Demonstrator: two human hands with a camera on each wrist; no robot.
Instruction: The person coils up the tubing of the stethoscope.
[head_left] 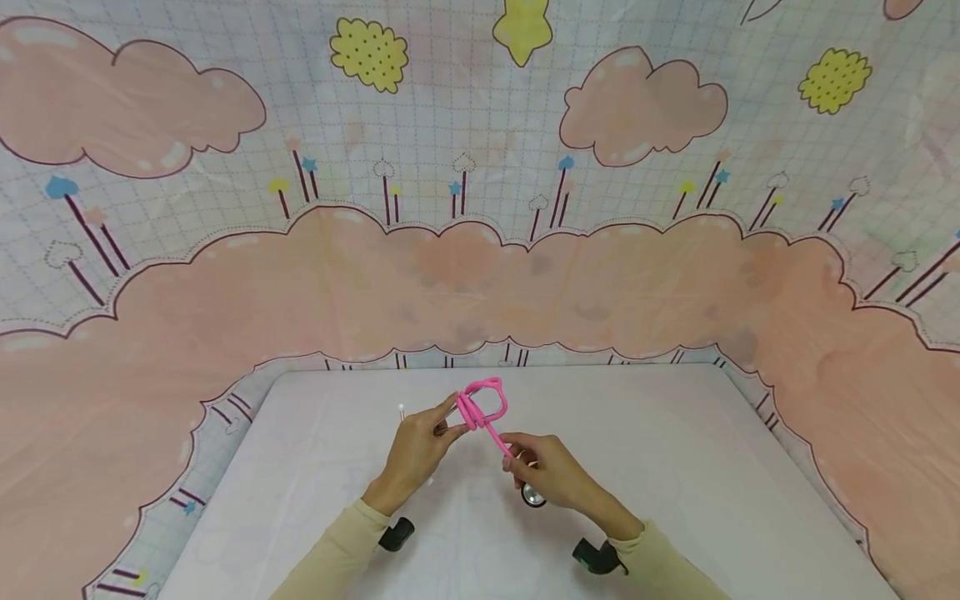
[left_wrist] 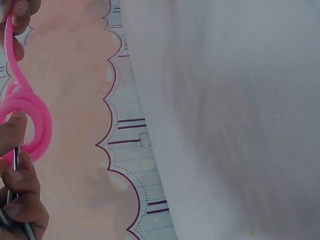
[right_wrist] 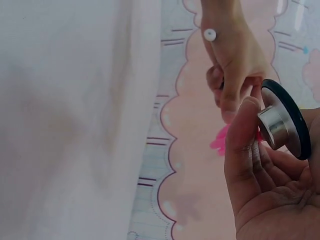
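Note:
A stethoscope with pink tubing (head_left: 471, 414) is held up between both hands over the white table. My left hand (head_left: 415, 450) grips it where the tubing is wound into a coil, its thumb pressed at the loops in the left wrist view. Curled fingers there also hold the metal ear tubes (left_wrist: 14, 182). A white ear tip (right_wrist: 210, 34) sticks out by the left wrist. With thumb and fingers, my right hand (head_left: 551, 473) pinches the straight length of tubing leading off the coil. The round chest piece (head_left: 533, 496), silver with a black rim, hangs just below the right palm.
The white tabletop (head_left: 660, 475) spreads beneath both hands. Behind and around it hangs a cloth (head_left: 525, 287) printed with clouds and stars. Black wrist devices (head_left: 397, 534) sit beside the forearms, which wear light sleeves (head_left: 330, 550).

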